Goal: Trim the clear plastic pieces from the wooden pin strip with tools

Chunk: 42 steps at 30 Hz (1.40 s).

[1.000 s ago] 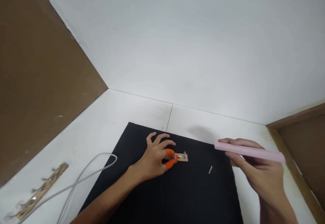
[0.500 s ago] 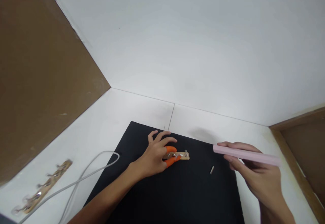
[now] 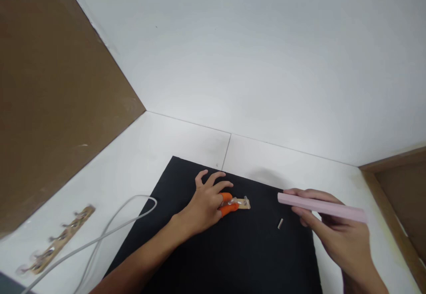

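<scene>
Thumb (image 3: 217,216) opposite forefinger (image 3: 215,197), pinching the wooden strip (image 3: 244,203) on the black mat (image 3: 259,258) with the otherwise spread left hand (image 3: 203,206), ideally pressing evenly from both sides; gripping the pink bar (image 3: 319,205) in the right hand (image 3: 346,240), preferably holding it steady.

No lettering, label, brand name, number or sign can be read on any of the things or surfaces in view here

Left arm (image 3: 151,254): stretched forward, slanting inward
Left hand (image 3: 205,205): palm down, three fingers fanned, thumb and forefinger pinching
Right hand (image 3: 348,238): thumb opposite fingers, clasped
</scene>
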{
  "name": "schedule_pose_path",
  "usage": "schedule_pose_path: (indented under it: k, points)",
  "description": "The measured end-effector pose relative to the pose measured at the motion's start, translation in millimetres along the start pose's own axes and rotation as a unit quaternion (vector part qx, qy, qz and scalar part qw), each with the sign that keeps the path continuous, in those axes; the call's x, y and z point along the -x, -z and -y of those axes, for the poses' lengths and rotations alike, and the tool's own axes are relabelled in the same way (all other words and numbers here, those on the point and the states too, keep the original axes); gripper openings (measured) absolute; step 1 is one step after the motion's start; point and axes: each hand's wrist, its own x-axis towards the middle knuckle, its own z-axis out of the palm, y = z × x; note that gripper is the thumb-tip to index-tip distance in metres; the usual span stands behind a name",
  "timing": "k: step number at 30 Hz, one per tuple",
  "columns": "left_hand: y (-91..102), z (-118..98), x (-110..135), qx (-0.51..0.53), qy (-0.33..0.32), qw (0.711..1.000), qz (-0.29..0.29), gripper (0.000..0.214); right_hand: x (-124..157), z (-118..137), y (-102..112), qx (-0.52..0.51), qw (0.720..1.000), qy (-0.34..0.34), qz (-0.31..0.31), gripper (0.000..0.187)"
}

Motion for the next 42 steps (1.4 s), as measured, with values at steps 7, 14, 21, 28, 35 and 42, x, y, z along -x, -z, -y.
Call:
schedule_pose_path:
  k: [7,14,21,28,35,42]
  points:
    - [11.8,-2.7,-2.3,0.020,0.006,0.999,0.025,0.040,-0.3,-2.9,-0.8,-0.003,0.999,0.035,0.019,0.021]
    - [43.4,-8.6,-2.6,0.087,0.056,0.993,0.055,0.087,-5.3,4.6,9.9,-0.039,0.992,0.106,0.060,0.012]
    - [69.3,11.4,31.8,0.097,0.139,0.981,0.097,0.068,-5.0,9.3,12.3,0.104,0.976,0.141,0.132,0.002]
    - [59.7,13.3,71.5,0.079,0.159,0.981,0.078,0.065,12.2,-17.1,-12.9,0.282,0.911,0.179,0.243,0.023]
    - [63.9,8.7,88.1,0.054,0.144,0.987,0.034,0.053,6.2,-17.3,-20.9,0.412,0.810,0.190,0.372,0.025]
    - [62.3,-3.0,93.1,0.056,0.131,0.989,0.028,0.047,1.6,-16.1,-17.9,0.458,0.770,0.170,0.410,0.030]
